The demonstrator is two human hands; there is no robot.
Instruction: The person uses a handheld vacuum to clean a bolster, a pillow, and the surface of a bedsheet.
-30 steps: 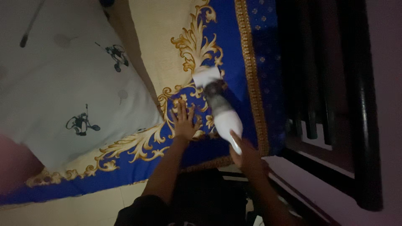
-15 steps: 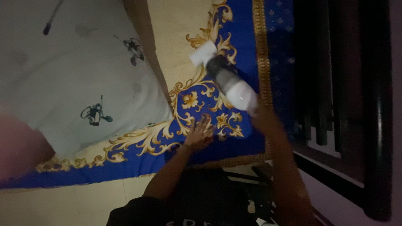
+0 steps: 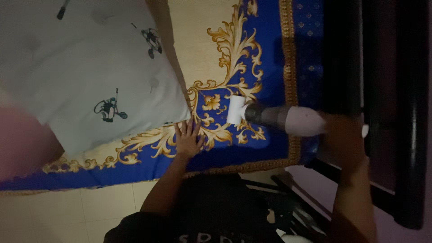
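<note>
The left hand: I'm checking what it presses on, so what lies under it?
The left hand lies flat on the blue and gold bedspread, beside the white pillow. What lies beneath the bedspread is covered.

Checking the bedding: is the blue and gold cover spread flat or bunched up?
Spread flat: the cover lies smooth, its gold pattern unbroken, left hand pressed on it.

My left hand (image 3: 188,140) lies flat near the bedspread's (image 3: 270,58) lower edge, with the white pillow (image 3: 90,63) just beyond my fingertips blocking that side. Between it and the handheld vacuum (image 3: 270,117) in my right hand (image 3: 344,139), the patterned corner lies bare. The dark bed frame (image 3: 405,112) walls off the right edge.
</note>
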